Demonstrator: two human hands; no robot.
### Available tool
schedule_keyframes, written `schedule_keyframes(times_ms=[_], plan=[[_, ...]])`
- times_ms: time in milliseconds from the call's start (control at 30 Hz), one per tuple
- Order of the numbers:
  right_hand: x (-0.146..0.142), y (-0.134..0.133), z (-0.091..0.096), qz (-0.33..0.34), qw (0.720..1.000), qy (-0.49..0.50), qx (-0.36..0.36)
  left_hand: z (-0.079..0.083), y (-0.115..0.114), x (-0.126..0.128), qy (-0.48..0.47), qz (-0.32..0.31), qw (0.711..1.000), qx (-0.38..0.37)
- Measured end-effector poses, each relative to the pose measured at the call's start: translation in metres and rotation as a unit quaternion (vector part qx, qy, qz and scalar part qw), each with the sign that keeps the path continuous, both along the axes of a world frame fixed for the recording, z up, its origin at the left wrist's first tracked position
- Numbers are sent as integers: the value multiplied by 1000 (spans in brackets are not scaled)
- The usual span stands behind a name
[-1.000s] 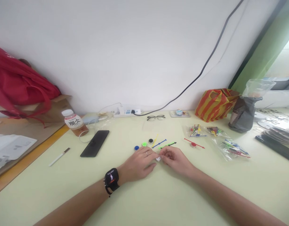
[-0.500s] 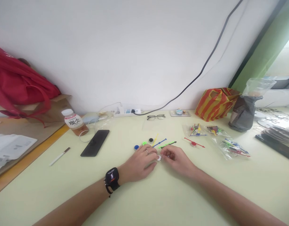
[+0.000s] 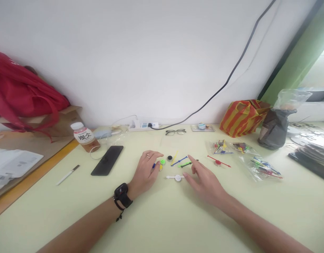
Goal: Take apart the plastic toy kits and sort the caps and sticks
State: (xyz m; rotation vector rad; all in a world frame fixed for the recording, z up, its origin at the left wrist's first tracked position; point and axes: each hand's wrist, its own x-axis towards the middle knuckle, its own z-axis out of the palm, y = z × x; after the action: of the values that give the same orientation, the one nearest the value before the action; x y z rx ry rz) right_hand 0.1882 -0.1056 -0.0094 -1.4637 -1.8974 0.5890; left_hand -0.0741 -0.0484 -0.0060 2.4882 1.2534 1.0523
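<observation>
A white arrow spinner (image 3: pixel 178 178) on a round base lies flat on the table between my hands. My right hand (image 3: pixel 205 180) is open beside it, the thumb at the spinner's right end and the index finger stretched to the tip of a blue arrow (image 3: pixel 179 161). My left hand (image 3: pixel 146 173) is open over a blue disc (image 3: pixel 154 165) and a yellow disc (image 3: pixel 160 168), partly covering them. Close by are a green disc (image 3: pixel 162 162), a black disc (image 3: pixel 169 158), a yellow arrow (image 3: pixel 174 158) and a dark green arrow (image 3: pixel 187 164).
On the right lie a red arrow spinner (image 3: pixel 217 162) and clear bags of coloured arrows (image 3: pixel 263 168). To the left are a phone (image 3: pixel 107 160), a bottle (image 3: pixel 85 137) and a white pen (image 3: pixel 68 175). Glasses (image 3: pixel 175 132) and a power strip (image 3: pixel 143 126) sit near the wall.
Both hands have parted from the white spinner, which now shows on the table. My left hand moved left towards the discs; my right hand's fingers opened out.
</observation>
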Motion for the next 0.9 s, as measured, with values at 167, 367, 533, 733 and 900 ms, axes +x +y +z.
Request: schedule_keyframes(times_ms=[167, 367, 533, 733, 900], plan=[[-1, -3, 12, 181, 966, 140, -117, -4, 1, -1, 3, 9, 1000, -9], [2, 3, 6, 108, 988, 112, 6, -5, 1, -1, 16, 2, 1000, -15], [2, 4, -2, 116, 989, 43, 75, -9, 4, 0, 32, 14, 999, -20], [4, 6, -5, 133, 984, 25, 120, -13, 5, 0, 42, 22, 999, -18], [6, 6, -4, 142, 983, 5, 117, -18, 9, -2, 49, 13, 999, -17]])
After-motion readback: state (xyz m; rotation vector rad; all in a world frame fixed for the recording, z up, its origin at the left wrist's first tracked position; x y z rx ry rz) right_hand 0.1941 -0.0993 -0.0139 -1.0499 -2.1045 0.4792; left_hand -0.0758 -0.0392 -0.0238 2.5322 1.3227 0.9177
